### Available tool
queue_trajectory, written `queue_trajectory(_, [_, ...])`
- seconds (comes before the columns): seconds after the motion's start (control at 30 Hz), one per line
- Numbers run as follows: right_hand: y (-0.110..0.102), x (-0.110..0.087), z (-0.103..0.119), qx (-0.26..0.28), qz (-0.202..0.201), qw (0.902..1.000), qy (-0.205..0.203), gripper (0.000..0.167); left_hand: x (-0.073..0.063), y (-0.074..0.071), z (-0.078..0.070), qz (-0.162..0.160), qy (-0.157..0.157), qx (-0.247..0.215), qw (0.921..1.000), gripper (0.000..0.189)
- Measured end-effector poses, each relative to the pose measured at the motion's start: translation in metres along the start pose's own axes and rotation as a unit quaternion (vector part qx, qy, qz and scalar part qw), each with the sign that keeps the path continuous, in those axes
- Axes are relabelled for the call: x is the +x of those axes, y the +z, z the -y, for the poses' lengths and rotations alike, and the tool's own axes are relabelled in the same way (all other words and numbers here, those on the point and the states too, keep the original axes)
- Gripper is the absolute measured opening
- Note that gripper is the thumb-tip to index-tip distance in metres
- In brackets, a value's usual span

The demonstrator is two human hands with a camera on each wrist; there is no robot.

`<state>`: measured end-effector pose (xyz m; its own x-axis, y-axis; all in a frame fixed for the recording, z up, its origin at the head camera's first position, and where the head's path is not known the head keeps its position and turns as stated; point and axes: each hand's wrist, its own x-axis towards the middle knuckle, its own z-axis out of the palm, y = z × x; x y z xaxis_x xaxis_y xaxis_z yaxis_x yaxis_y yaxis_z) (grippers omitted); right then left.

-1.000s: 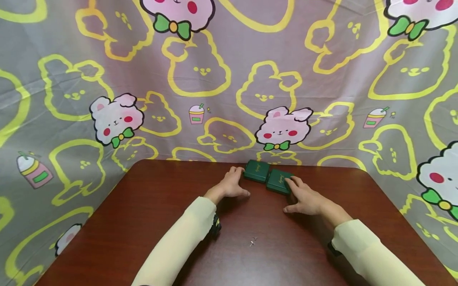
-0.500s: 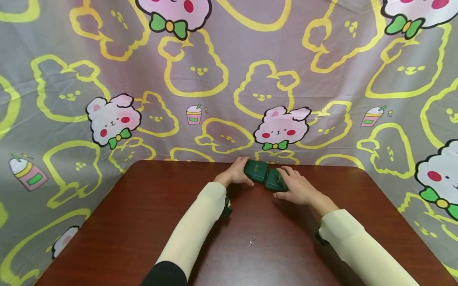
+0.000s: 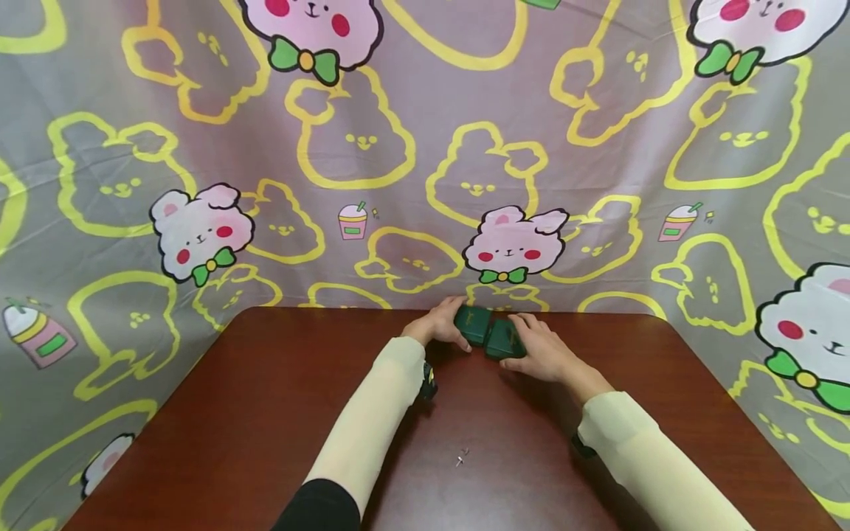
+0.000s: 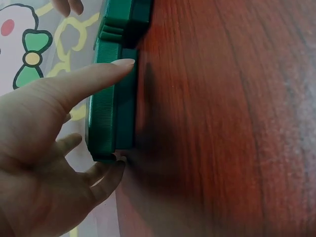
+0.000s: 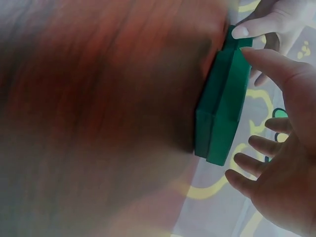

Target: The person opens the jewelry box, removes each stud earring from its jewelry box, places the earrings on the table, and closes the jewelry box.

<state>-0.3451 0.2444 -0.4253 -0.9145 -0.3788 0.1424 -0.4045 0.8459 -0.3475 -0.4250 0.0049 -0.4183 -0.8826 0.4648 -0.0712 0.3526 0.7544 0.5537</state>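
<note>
Two dark green boxes with gold lettering lie side by side near the far edge of the table. My left hand point(image 3: 438, 324) holds the left green box point(image 3: 474, 322) at its outer end, thumb along the front and fingertips at the corner in the left wrist view. Around the right side of the right green box point(image 3: 502, 342) my right hand point(image 3: 546, 354) is spread. In the right wrist view its thumb point(image 5: 269, 61) meets the box's edge near the other box, while its fingers point(image 5: 252, 163) stand apart from the box. Its far side is hidden in the head view.
A reddish-brown wooden table point(image 3: 299, 413) spreads below both arms. Small thin metallic bits point(image 3: 461, 458) lie on it near the middle. Behind the boxes hangs a grey cloth point(image 3: 412, 199) with rabbit and cup drawings, close to the table's far edge.
Both hands have moved in to the boxes. My left hand has reached forward around the left box's outer end, and my right hand has shifted left over the right box. The boxes stay about in place.
</note>
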Motion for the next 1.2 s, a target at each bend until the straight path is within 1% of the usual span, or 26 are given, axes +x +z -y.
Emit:
queue_trajectory(0.1, [0.002, 0.000, -0.001, -0.002, -0.003, 1.0000, 0.001, 0.094, 0.001, 0.001, 0.002, -0.002, 0.000, 0.009, 1.0000, 0.109])
queue_trajectory(0.23, [0.004, -0.001, -0.004, -0.002, -0.011, 0.9999, -0.006, 0.093, 0.003, 0.003, 0.003, -0.027, 0.002, 0.014, 0.9995, 0.106])
queue_trajectory(0.3, [0.004, -0.001, -0.004, 0.001, -0.014, 0.9999, -0.008, 0.092, 0.001, 0.003, 0.003, -0.037, -0.002, 0.015, 0.9992, 0.104])
queue_trajectory(0.37, [0.004, 0.000, -0.003, 0.005, -0.012, 0.9999, -0.007, 0.092, -0.002, 0.002, 0.004, -0.040, -0.011, 0.012, 0.9991, 0.102])
queue_trajectory(0.53, [0.004, 0.006, 0.002, 0.003, -0.011, 0.9999, -0.013, 0.093, -0.009, 0.001, 0.007, -0.028, -0.029, 0.021, 0.9990, 0.098])
queue_trajectory(0.7, [0.006, 0.013, 0.007, 0.002, -0.013, 0.9997, -0.021, 0.093, -0.016, 0.001, 0.010, -0.015, -0.030, 0.041, 0.9986, 0.097])
queue_trajectory(0.87, [0.008, 0.017, 0.010, 0.002, -0.014, 0.9994, -0.031, 0.092, -0.021, 0.001, 0.012, -0.023, -0.024, 0.041, 0.9986, 0.097])
queue_trajectory(0.97, [0.008, 0.020, 0.013, 0.014, -0.015, 0.9990, -0.039, 0.092, -0.025, 0.001, 0.013, -0.032, -0.016, 0.043, 0.9985, 0.095])
queue_trajectory(1.1, [0.006, 0.023, 0.017, 0.041, -0.008, 0.9983, -0.042, 0.091, -0.032, -0.003, 0.013, -0.048, -0.001, 0.041, 0.9980, 0.093])
queue_trajectory(1.2, [0.005, 0.025, 0.020, 0.057, -0.001, 0.9974, -0.044, 0.091, -0.036, -0.006, 0.010, -0.060, 0.018, 0.039, 0.9973, 0.092])
